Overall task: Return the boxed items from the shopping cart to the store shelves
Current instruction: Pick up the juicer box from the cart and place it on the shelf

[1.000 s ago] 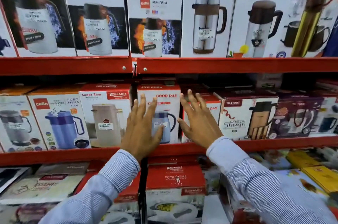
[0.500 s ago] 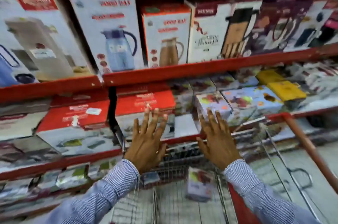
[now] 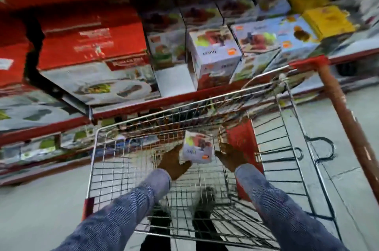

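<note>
A small white box (image 3: 198,150) with a fruit picture lies at the far end of the wire shopping cart (image 3: 92,160). My left hand (image 3: 172,162) is down in the cart against the box's left side, its fingers hidden behind the box. My right hand (image 3: 231,156) is just right of the box with fingers spread, a narrow gap between thumb and box. A matching white box (image 3: 213,55) stands on the red store shelf (image 3: 131,108) right behind the cart.
The cart's red handle bar (image 3: 346,119) runs down the right side. Large red boxes (image 3: 92,41) fill the shelf at the left, yellow and pale boxes (image 3: 328,18) at the right. Grey floor lies on both sides of the cart. The picture is blurred.
The view dropped from the jug shelves to the cart. Both hands went from the shelf edge down into the cart, to either side of the small white box.
</note>
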`<state>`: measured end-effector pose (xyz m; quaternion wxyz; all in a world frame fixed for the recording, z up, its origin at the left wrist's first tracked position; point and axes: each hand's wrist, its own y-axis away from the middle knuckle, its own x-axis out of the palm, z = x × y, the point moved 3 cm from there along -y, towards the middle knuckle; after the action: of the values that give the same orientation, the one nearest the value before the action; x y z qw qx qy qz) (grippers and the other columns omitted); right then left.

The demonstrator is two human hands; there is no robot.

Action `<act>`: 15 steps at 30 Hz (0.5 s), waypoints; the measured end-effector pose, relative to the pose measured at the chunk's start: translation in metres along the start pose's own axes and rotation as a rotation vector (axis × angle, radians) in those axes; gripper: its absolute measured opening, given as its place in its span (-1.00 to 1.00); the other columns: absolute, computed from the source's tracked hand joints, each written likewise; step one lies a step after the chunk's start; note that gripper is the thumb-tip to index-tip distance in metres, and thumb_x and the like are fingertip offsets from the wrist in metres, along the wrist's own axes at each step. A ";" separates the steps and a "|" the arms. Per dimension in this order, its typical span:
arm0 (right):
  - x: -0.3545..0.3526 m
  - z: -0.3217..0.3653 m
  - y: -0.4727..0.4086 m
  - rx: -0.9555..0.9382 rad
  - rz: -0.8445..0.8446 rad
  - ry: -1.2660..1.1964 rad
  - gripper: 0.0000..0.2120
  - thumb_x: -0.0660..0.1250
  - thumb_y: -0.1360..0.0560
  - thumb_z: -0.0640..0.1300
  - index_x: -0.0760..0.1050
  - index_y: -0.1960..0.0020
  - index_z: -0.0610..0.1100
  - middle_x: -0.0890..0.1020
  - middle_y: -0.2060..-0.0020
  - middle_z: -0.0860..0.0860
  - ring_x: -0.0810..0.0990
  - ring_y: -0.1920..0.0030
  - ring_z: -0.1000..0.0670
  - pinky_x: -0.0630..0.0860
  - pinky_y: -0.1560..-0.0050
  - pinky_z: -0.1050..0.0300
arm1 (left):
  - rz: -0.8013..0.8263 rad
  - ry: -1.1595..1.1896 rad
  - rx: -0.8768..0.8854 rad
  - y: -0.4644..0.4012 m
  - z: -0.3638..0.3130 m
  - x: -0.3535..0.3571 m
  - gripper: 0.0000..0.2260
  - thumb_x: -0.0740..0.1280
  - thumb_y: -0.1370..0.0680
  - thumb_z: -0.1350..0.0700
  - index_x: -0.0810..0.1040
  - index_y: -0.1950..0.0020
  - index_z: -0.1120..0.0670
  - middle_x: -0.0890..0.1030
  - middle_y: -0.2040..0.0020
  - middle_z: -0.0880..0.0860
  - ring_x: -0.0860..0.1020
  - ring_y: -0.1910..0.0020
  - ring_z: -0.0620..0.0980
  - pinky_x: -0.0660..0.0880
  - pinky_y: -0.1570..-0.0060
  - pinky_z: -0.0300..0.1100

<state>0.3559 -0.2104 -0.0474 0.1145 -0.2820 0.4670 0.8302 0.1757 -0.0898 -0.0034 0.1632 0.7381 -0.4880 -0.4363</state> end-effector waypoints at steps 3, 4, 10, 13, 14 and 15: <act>0.018 -0.010 -0.026 0.109 0.131 -0.170 -0.41 0.29 -0.48 0.06 0.38 -0.38 -0.27 0.54 -0.13 -0.16 0.50 -0.21 -0.09 0.38 -0.35 -0.04 | -0.002 0.143 -0.192 -0.029 0.011 0.021 -0.32 0.39 -0.50 -0.04 0.19 -0.52 0.12 0.29 -0.52 0.11 0.30 -0.47 0.12 0.27 -0.37 -0.17; 0.023 -0.011 -0.033 0.136 0.140 -0.241 -0.46 0.28 -0.49 0.01 0.39 -0.36 -0.28 0.51 -0.09 -0.13 0.48 -0.15 -0.08 0.40 -0.34 -0.08 | -0.025 0.178 -0.231 -0.037 0.014 0.026 -0.34 0.41 -0.50 -0.01 0.22 -0.51 0.15 0.33 -0.49 0.11 0.32 -0.46 0.11 0.28 -0.33 -0.22; 0.038 -0.004 -0.055 0.223 0.189 -0.554 -0.85 0.21 -0.53 -0.22 0.55 0.03 -0.11 0.49 0.02 -0.12 0.49 0.02 -0.08 0.48 0.01 0.01 | -0.074 0.390 -0.354 -0.058 0.016 0.036 -0.58 0.45 -0.46 0.16 0.49 -0.31 0.15 0.59 -0.22 0.11 0.51 -0.27 0.14 0.37 -0.04 -0.26; 0.038 -0.005 -0.061 0.234 0.179 -0.636 -0.82 0.22 -0.51 -0.21 0.49 0.20 0.00 0.54 0.11 -0.11 0.52 0.10 -0.04 0.43 0.05 0.08 | -0.073 0.520 -0.353 -0.056 0.012 0.033 -0.61 0.45 -0.45 0.21 0.52 -0.27 0.15 0.59 -0.16 0.09 0.53 -0.21 0.09 0.49 -0.12 -0.10; 0.037 -0.003 -0.059 0.214 0.172 -0.658 -0.86 0.23 -0.50 -0.20 0.52 0.13 -0.01 0.56 0.04 -0.12 0.54 0.02 -0.07 0.45 0.04 0.09 | -0.076 0.554 -0.351 -0.052 0.011 0.032 -0.63 0.44 -0.46 0.23 0.52 -0.26 0.17 0.57 -0.11 0.07 0.52 -0.17 0.05 0.50 -0.11 -0.08; 0.034 0.000 -0.057 0.209 0.166 -0.680 -0.85 0.26 -0.47 -0.17 0.55 0.02 0.01 0.59 -0.06 -0.12 0.56 -0.07 -0.11 0.49 0.03 0.07 | -0.093 0.579 -0.352 -0.048 0.011 0.030 -0.65 0.44 -0.46 0.22 0.53 -0.24 0.16 0.56 -0.06 0.06 0.53 -0.14 0.06 0.50 -0.07 -0.08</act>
<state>0.3541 -0.1823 -0.1069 0.2235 0.0623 0.5058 0.8309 0.1990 -0.0910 -0.0559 0.3998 0.8135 -0.3043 -0.2930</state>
